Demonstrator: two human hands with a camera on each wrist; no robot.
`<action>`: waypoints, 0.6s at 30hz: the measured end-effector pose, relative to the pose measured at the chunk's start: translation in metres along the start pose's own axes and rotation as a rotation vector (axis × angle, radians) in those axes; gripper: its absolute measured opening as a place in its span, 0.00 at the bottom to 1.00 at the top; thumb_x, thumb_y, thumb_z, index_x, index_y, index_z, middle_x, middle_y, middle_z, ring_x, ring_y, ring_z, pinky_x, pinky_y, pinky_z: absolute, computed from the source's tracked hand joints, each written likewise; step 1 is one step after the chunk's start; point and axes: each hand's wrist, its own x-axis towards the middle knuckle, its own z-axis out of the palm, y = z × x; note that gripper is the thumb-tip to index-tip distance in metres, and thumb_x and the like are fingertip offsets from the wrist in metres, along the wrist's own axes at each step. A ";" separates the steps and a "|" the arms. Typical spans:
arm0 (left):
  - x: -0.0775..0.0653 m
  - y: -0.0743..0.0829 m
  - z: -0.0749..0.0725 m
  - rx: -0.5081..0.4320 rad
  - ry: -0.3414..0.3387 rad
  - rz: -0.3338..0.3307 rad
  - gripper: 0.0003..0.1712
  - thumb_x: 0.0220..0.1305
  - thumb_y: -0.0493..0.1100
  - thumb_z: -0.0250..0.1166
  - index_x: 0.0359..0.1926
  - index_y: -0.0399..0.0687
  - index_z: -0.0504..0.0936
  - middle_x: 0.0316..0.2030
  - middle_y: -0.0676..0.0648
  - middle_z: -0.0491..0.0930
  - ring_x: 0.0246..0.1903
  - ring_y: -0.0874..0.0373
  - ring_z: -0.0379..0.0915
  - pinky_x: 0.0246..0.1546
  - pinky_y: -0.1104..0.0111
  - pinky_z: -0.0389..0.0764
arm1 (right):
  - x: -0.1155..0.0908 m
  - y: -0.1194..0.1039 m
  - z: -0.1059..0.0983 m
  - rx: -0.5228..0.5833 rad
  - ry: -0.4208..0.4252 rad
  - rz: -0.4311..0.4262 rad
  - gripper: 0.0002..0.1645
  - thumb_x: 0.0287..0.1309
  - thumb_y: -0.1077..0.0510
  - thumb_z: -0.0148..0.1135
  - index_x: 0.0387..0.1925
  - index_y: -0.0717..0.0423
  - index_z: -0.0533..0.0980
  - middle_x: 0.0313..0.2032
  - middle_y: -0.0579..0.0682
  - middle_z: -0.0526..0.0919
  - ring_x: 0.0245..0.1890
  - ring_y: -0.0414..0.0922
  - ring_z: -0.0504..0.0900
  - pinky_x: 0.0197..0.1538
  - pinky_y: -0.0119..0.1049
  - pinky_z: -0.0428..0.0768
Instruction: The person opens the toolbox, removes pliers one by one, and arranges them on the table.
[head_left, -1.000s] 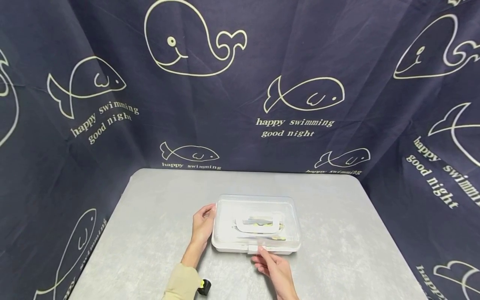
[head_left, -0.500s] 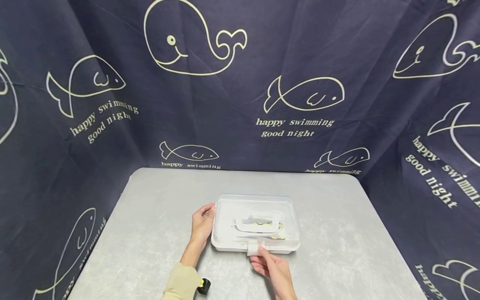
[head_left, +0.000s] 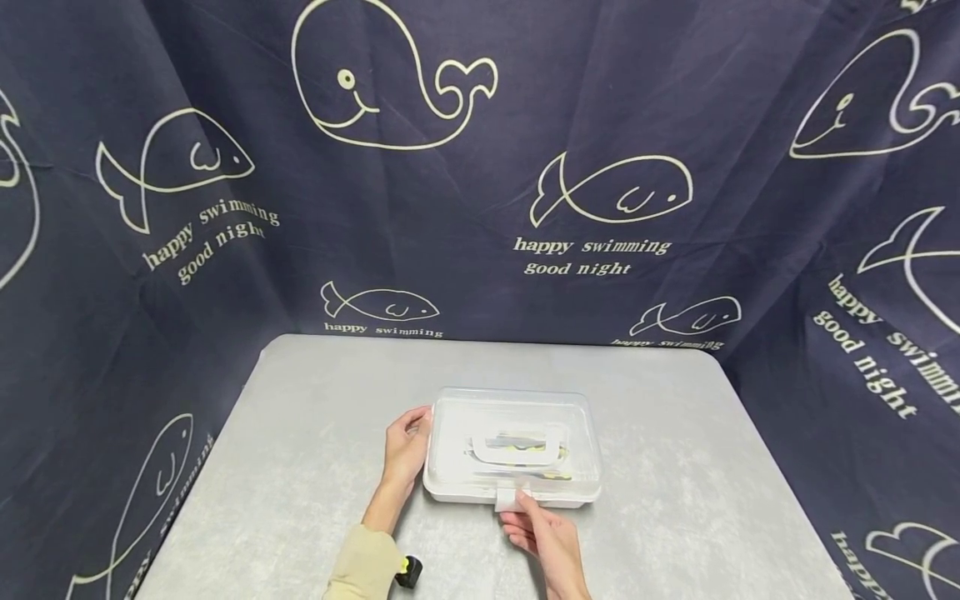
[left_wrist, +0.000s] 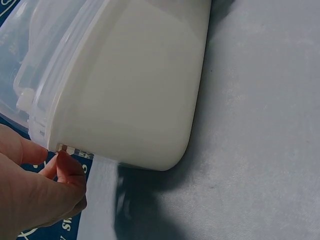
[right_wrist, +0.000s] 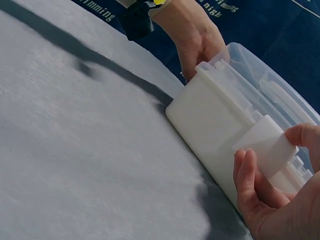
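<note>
A white plastic storage box (head_left: 441, 493) with a clear lid (head_left: 457, 417) and white carry handle (head_left: 517, 455) rests on the grey table. Dark and yellow items (head_left: 555, 476) show blurred through the lid. At its front, my right hand (head_left: 551, 542) pinches the white latch (right_wrist: 267, 142), thumb at its upper edge and curled fingers by its lower side; the latch tilts away from the box wall. My left hand (head_left: 406, 450) grips the box's left side near the back corner. In the left wrist view, thumb and curled fingers (left_wrist: 70, 172) meet at the rim.
The grey table (head_left: 300, 417) stretches around the box on all sides. Dark blue curtains (head_left: 480, 208) with whale and fish outlines hang behind and on both sides. A black and yellow device (head_left: 408, 572) sits at the left wrist, beside the beige sleeve (head_left: 363, 562).
The front latch has swung slightly outward and down, with my right thumb and fingers on it. My left hand and the box have stayed in place.
</note>
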 end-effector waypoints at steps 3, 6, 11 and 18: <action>0.000 0.001 0.000 0.002 0.002 -0.006 0.17 0.76 0.40 0.59 0.57 0.33 0.82 0.48 0.40 0.82 0.42 0.56 0.79 0.42 0.72 0.79 | -0.001 -0.001 0.001 0.002 0.019 -0.004 0.33 0.66 0.41 0.67 0.43 0.73 0.84 0.33 0.56 0.90 0.29 0.40 0.87 0.35 0.30 0.85; 0.000 0.002 0.000 0.000 -0.001 -0.012 0.17 0.76 0.40 0.59 0.57 0.34 0.83 0.48 0.40 0.81 0.42 0.57 0.79 0.42 0.72 0.79 | -0.004 -0.004 0.002 -0.001 0.034 -0.007 0.34 0.65 0.40 0.68 0.42 0.72 0.84 0.33 0.56 0.90 0.29 0.40 0.87 0.35 0.30 0.85; 0.001 0.002 0.000 -0.005 -0.001 -0.012 0.16 0.76 0.40 0.60 0.57 0.34 0.83 0.48 0.40 0.82 0.42 0.57 0.78 0.43 0.71 0.79 | -0.005 -0.005 0.000 -0.015 0.009 -0.021 0.32 0.65 0.41 0.67 0.44 0.72 0.84 0.35 0.56 0.90 0.31 0.42 0.88 0.37 0.31 0.85; 0.001 -0.001 0.000 -0.011 0.000 0.000 0.17 0.76 0.40 0.60 0.56 0.33 0.83 0.47 0.39 0.82 0.41 0.58 0.78 0.41 0.73 0.79 | -0.004 0.002 -0.011 -0.046 -0.128 -0.075 0.27 0.73 0.51 0.58 0.56 0.75 0.77 0.45 0.58 0.88 0.42 0.43 0.87 0.44 0.34 0.85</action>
